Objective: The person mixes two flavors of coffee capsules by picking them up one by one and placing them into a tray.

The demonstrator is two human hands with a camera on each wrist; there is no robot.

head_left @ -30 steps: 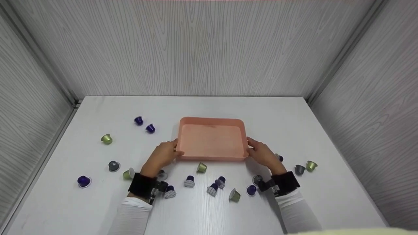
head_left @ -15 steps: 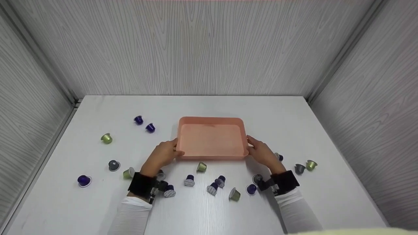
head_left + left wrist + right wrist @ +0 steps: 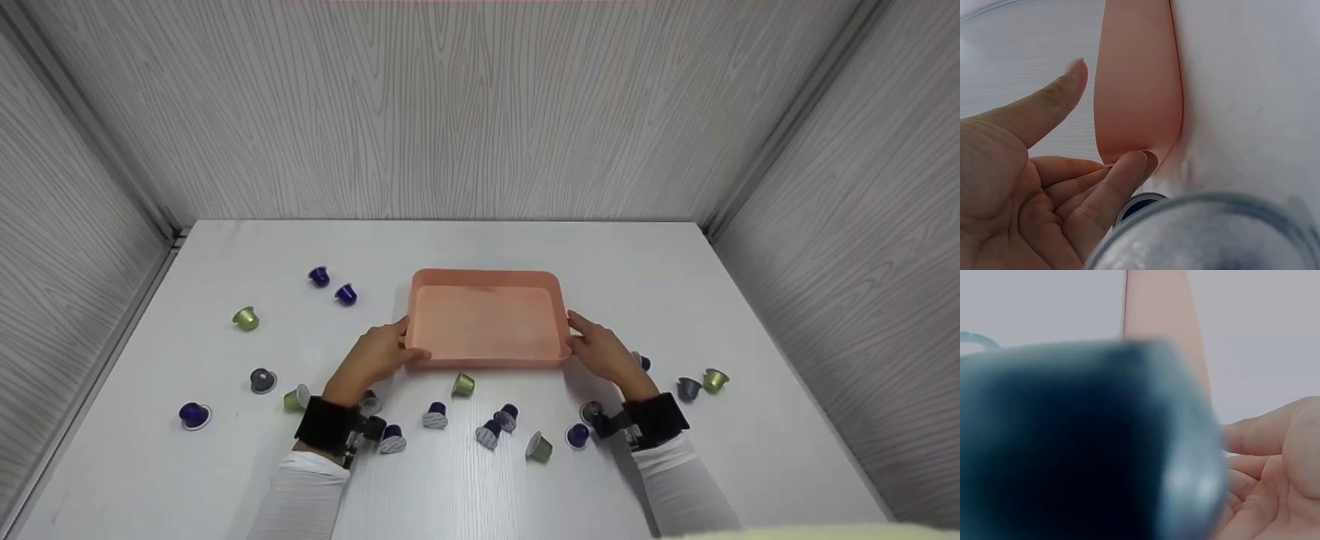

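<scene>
A shallow salmon-pink tray lies in the middle of the white table in the head view. At its near left corner is my left hand; in the left wrist view the fingertips touch the tray's corner, while the thumb stands straight and apart from the wall. My right hand touches the tray's right side near the front corner. A blurred dark capsule hides its fingertips in the right wrist view, so its hold is unclear. Just in front of the tray lies a green coffee capsule.
Several coffee capsules are scattered about, such as a purple capsule at left, a grey capsule, and another green capsule at right. More lie under and between the forearms. Grey wood-grain panels wall the table in.
My left thumb has shifted slightly to the right along the tray's front edge. Tray, right hand and capsules stay practically where they were.
</scene>
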